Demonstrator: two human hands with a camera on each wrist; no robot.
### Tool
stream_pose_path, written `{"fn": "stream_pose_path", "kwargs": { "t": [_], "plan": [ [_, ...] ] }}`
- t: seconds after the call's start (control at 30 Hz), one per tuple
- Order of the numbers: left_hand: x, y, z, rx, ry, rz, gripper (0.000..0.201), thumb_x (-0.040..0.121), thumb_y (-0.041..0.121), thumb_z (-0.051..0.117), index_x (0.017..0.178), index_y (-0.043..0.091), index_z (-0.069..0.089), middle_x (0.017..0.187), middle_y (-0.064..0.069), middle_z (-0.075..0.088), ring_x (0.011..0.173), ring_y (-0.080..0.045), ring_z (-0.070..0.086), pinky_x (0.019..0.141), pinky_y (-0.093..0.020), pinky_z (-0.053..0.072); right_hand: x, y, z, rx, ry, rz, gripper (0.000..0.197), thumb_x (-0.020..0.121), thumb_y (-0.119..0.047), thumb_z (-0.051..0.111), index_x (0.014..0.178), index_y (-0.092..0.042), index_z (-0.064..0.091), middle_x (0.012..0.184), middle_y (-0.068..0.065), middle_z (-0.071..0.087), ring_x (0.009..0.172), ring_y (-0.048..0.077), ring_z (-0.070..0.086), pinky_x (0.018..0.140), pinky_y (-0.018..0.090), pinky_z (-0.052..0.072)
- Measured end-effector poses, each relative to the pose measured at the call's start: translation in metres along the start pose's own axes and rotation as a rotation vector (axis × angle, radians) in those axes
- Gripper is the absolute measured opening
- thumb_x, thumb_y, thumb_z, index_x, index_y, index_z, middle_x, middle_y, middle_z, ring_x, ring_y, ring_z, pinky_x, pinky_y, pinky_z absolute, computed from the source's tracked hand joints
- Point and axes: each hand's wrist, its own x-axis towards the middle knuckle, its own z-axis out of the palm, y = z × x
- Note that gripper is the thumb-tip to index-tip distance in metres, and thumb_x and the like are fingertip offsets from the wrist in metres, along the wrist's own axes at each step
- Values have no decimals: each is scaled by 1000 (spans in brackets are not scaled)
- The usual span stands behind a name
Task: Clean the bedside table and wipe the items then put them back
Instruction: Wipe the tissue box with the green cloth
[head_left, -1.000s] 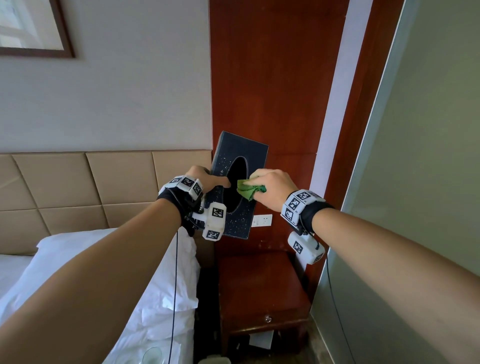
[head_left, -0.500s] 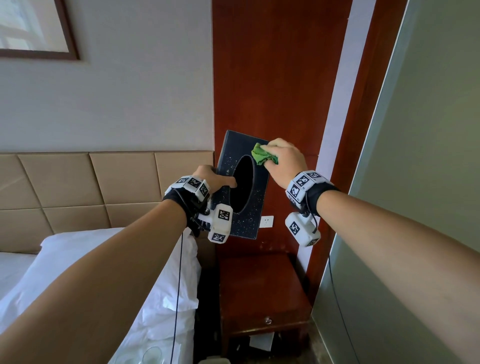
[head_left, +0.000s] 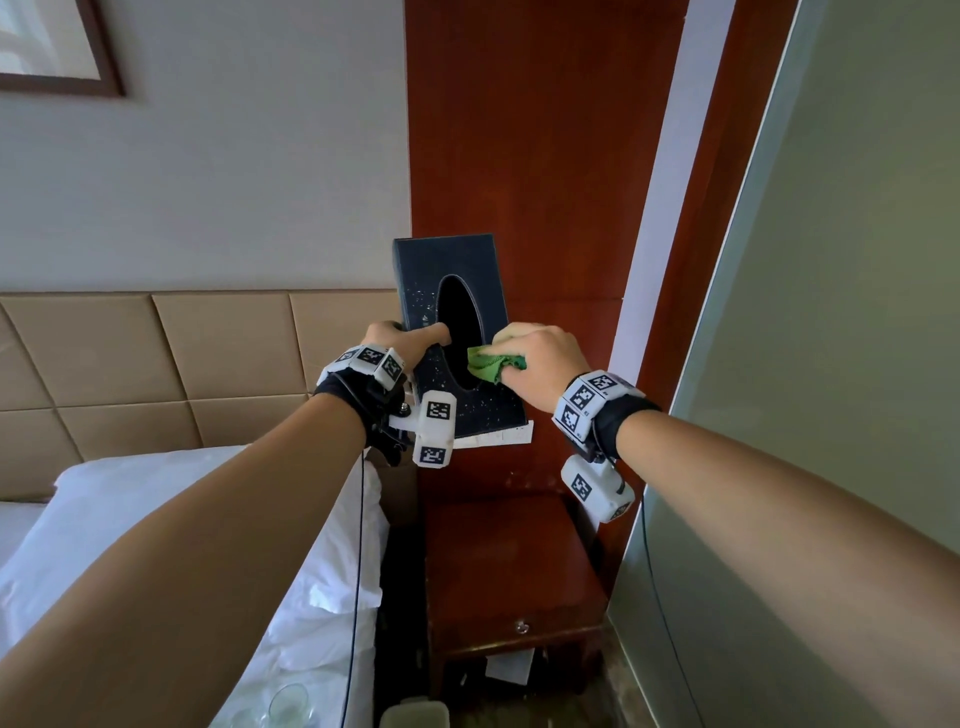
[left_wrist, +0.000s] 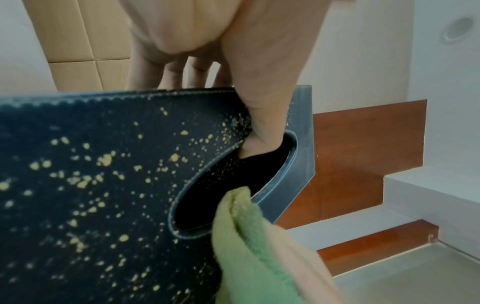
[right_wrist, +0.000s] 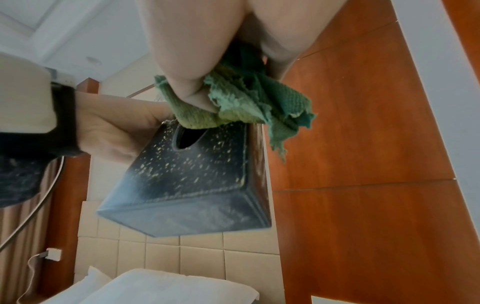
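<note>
The left hand (head_left: 402, 343) grips a dark, gold-speckled rectangular tissue box (head_left: 449, 291), thumb hooked in its oval slot. The right hand's (head_left: 535, 364) fingers clutch a crumpled green waffle-weave cloth (head_left: 491, 364) against the box at 5 o'clock. The glossy wooden tabletop (head_left: 498, 561) lies below. No writing is legible.

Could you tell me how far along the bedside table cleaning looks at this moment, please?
Done: the table top is bare, with no items on it. In hand: the left hand holds the speckled tissue box up, thumb in its opening, while the right hand presses the green cloth against its face. Left: finishing the box and putting it back on the table.
</note>
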Motion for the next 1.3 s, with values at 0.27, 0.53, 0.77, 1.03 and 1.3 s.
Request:
{"fn": "stream_pose_path", "kwargs": {
  "t": [0.27, 0.53, 0.77, 1.03, 1.3],
  "plan": [
    [-2, 1, 1, -99, 38, -29, 45, 67, 42, 85, 93, 12, 64, 75, -2, 69, 63, -19, 66, 49, -25, 50, -2, 14, 6, 125, -136, 40, 16, 86, -21, 69, 99, -23, 79, 95, -11, 73, 84, 12, 67, 83, 37, 55],
    [-2, -2, 6, -124, 6, -49, 51, 64, 44, 88, 94, 10, 66, 80, -5, 72, 69, -23, 70, 66, -37, 61, 15, 21, -11, 117, 199, 81, 27, 87, -12, 66, 111, -20, 74, 108, -10, 68, 93, 12, 62, 77, 36, 55],
    [-10, -1, 8, -127, 36, -62, 39, 70, 39, 86, 80, 11, 61, 63, -1, 64, 38, -10, 56, 33, -14, 37, 2, 19, 3, -10, -19, 72, 39, 88, -9, 63, 124, -24, 68, 116, -10, 64, 102, 16, 56, 86, 35, 50],
    [-9, -8, 9, -246, 67, -154, 49, 66, 43, 85, 98, 10, 69, 68, -2, 68, 40, -12, 59, 39, -16, 40, -17, 17, 14, 11, 5, 64, 34, 85, -12, 68, 115, -27, 73, 110, -13, 68, 84, 12, 62, 76, 31, 53],
    [-8, -9, 11, -410, 117, -236, 56, 61, 46, 87, 99, 10, 69, 80, -4, 73, 60, -21, 67, 52, -24, 45, -20, 12, 25, 64, 58, 140, 23, 86, -23, 70, 108, -29, 76, 103, -14, 70, 75, 11, 63, 66, 22, 48]
  ]
}}
